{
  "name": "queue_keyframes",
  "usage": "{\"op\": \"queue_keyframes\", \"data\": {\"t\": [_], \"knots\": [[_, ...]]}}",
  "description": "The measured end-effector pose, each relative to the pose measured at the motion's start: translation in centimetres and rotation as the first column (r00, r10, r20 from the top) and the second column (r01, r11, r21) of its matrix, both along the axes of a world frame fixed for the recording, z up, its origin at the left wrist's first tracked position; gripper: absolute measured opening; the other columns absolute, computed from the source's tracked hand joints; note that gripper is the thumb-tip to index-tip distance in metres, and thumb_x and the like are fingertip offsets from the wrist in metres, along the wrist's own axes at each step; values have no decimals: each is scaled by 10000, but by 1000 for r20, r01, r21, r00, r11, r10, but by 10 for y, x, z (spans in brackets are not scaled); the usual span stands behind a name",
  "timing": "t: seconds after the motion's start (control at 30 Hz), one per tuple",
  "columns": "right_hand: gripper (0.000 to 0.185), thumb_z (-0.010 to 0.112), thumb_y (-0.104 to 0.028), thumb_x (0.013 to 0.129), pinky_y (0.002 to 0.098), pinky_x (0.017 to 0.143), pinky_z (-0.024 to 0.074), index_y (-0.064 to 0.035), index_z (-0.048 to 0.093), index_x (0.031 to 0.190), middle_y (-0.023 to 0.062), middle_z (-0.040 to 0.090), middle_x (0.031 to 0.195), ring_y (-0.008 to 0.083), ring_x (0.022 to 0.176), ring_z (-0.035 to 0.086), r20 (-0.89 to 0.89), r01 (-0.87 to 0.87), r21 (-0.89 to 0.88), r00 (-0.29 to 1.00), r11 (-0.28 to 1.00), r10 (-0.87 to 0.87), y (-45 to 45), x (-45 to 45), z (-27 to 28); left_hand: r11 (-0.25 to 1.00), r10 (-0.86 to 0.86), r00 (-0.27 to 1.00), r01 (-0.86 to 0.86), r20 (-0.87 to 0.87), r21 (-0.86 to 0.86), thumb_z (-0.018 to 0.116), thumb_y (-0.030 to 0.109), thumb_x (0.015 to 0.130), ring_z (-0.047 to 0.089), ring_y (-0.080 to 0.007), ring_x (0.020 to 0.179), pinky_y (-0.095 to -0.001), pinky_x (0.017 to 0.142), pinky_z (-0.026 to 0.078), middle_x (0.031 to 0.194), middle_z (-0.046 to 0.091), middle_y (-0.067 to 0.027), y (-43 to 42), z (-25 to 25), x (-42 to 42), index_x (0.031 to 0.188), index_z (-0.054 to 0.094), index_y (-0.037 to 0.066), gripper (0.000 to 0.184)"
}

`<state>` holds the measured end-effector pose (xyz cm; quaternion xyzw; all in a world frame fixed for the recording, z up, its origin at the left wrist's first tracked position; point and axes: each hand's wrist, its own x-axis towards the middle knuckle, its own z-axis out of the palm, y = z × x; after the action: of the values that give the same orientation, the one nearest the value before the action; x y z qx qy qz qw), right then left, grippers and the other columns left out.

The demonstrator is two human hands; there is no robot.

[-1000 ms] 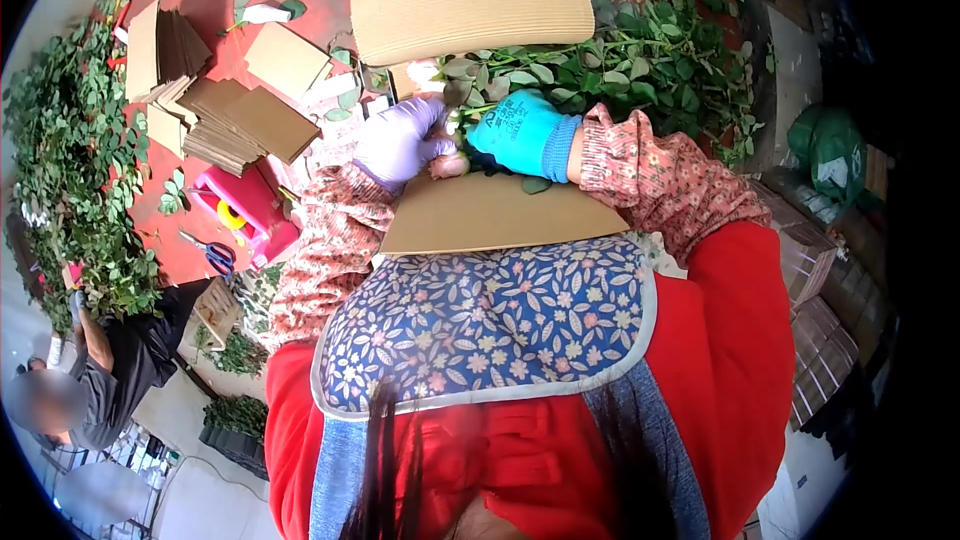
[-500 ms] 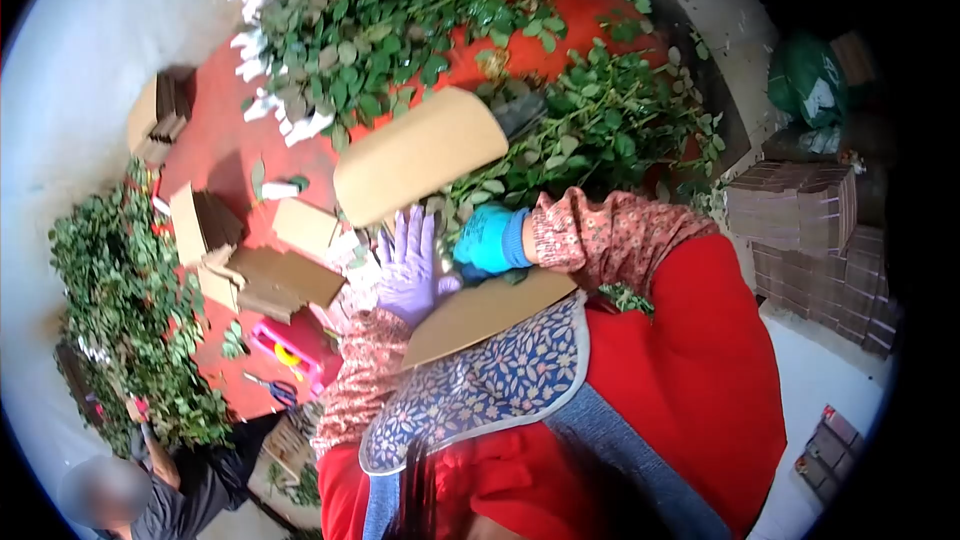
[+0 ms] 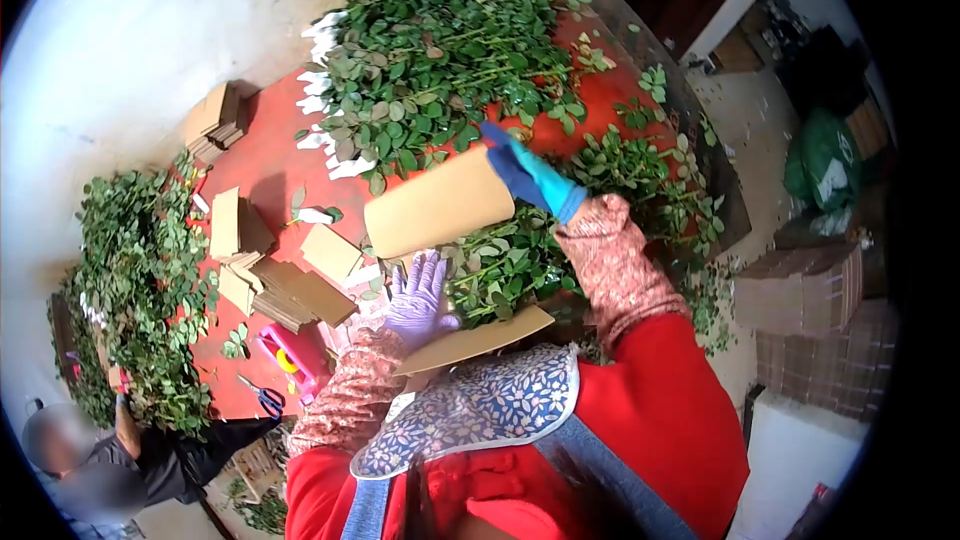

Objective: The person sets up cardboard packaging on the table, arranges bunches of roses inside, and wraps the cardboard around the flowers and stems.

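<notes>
My left hand (image 3: 417,306), in a lilac glove, lies with fingers spread over the near left end of the leafy rose stems (image 3: 505,265). My right hand (image 3: 532,178), in a blue and turquoise glove, is stretched out flat at the right edge of a curved cardboard sheet (image 3: 440,202). Nothing shows in its fingers. Another cardboard piece (image 3: 478,342) stands against the apron, on the near side of the stems. The flower heads by my left hand are hidden.
Wrapped bunches (image 3: 440,70) cover the back of the red table (image 3: 290,155). Left are cardboard stacks (image 3: 290,290), a pink tape dispenser (image 3: 292,362), scissors (image 3: 268,400) and more foliage (image 3: 140,290). A person (image 3: 150,460) is at lower left.
My right hand has moved from the stems up to the far cardboard sheet, with its fingers now extended. My left hand went from curled at the blooms to spread. The view has turned and shifted.
</notes>
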<state>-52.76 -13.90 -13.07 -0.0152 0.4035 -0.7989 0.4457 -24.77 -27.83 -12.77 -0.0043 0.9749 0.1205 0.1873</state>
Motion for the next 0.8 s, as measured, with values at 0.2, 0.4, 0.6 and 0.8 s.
{"op": "queue_keyframes", "data": {"t": [0.2, 0.4, 0.6, 0.8], "knots": [[459, 387, -269, 1043, 381, 982, 448, -6, 411, 1419, 171, 642, 1206, 245, 1099, 622, -533, -425, -118, 790, 898, 304, 47, 21, 66, 996, 43, 999, -42, -7, 81, 667, 534, 775, 220, -413, 1429, -573, 1146, 184, 1568, 206, -199, 3, 10, -3, 1507, 235, 17, 995], [303, 638, -95, 922, 329, 855, 547, -10, 607, 1211, 124, 688, 1115, 250, 981, 680, -892, -478, 359, 78, 802, 446, 5, 72, 94, 993, 54, 994, -44, -92, 109, 665, 466, 787, 283, -410, 1399, -545, 1128, 242, 1531, 279, -206, -2, 7, 1, 1480, 305, 34, 892], [431, 567, -383, 900, 450, 872, 495, -32, 622, 1143, 206, 627, 1163, 378, 987, 617, -615, -124, 765, -432, 632, 659, -9, 106, 39, 976, 135, 962, -89, -236, 197, 663, 398, 798, 345, -407, 1368, -517, 1111, 299, 1495, 351, -214, -6, 2, 28, 1452, 375, 50, 794], [602, 612, -377, 825, 490, 861, 440, -59, 511, 1326, 172, 447, 1421, 341, 1213, 457, -443, 98, 787, -599, 610, 667, 22, 135, 18, 749, 657, 708, -570, -260, 338, 622, 122, 844, 639, -387, 932, -430, 827, 529, 1103, 632, -195, -73, -48, 84, 1114, 626, 63, 276]]}}
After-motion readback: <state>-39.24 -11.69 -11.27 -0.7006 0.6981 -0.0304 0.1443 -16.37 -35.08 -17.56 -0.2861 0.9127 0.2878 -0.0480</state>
